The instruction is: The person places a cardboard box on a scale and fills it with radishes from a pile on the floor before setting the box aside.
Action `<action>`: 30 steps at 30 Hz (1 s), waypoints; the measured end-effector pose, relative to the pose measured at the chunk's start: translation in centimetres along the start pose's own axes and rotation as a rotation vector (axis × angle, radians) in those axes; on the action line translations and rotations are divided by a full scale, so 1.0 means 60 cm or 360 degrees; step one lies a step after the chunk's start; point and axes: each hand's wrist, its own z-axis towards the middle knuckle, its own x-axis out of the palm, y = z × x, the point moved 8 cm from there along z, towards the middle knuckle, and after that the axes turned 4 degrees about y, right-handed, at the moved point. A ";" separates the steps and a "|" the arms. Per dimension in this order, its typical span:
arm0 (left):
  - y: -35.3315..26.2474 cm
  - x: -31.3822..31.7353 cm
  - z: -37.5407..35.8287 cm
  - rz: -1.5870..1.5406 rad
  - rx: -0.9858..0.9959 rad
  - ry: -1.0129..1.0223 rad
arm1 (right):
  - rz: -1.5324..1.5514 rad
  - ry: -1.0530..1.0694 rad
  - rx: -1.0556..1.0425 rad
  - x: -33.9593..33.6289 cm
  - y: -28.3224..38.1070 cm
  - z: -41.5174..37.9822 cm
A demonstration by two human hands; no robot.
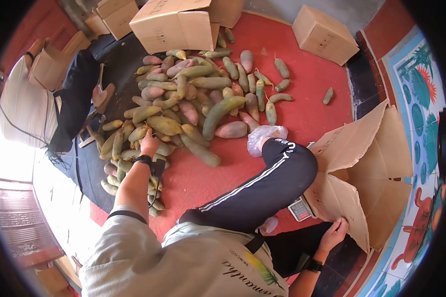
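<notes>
My left hand [149, 143] reaches into a large pile of green and pinkish radishes [223, 114]. Its fingers are closed at the end of a yellowish-green radish [138, 133], partly hidden by the hand. A thicker radish [164, 125] lies just beyond the fingertips. On the other side, my right hand [334, 234] grips the lower edge of a flap of an open cardboard box [338, 198]. That box sits tilted on or against a scale with a keypad [301, 209]. Its inside is mostly hidden by the flaps.
Another person in a white top [27, 101] bends over the pile's left side, a hand [103, 96] near it. Cardboard boxes [176, 27] stand at the back, another box [324, 35] at the right. A plastic-covered foot [265, 138] rests beside the radishes on the red floor [312, 116].
</notes>
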 end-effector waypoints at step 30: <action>-0.040 0.067 -0.121 0.1024 0.1328 0.0427 | 0.0023 -0.0031 -0.0066 -0.004 0.030 0.011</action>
